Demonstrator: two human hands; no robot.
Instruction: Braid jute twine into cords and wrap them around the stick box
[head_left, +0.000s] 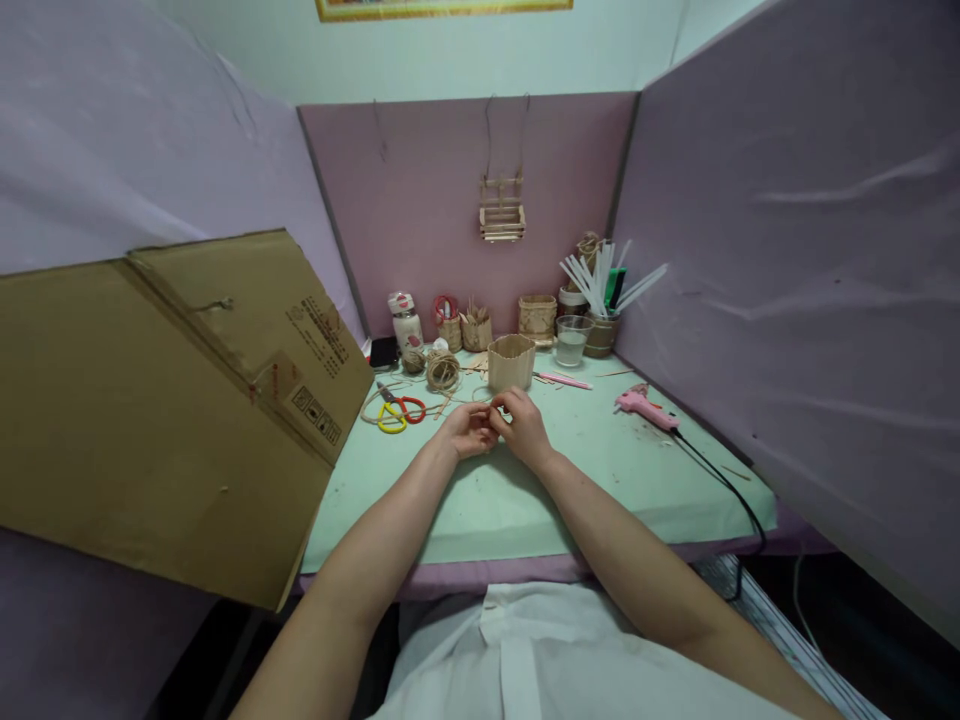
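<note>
Above the mint-green tabletop my left hand (472, 430) is turned partly palm up with its fingers curled. My right hand (523, 428) meets it, thumb and fingers pinched together at the left fingertips. Whatever sits between the fingers is too small to make out. Just behind the hands stands a cup-shaped holder of wooden craft sticks (511, 364). A thin strand of twine shows near its base, close to my left fingers. Scissors (403, 411) with red and yellow handles lie to the left, beside a roll of jute twine (443, 370).
A pink glue gun (648, 408) with a black cord lies right. Along the back stand a bottle (406, 322), stick-filled holders, a clear cup (571, 342) and glue sticks (600, 280). A pink pen (564, 381) lies before them. Large cardboard (225, 420) leans at left.
</note>
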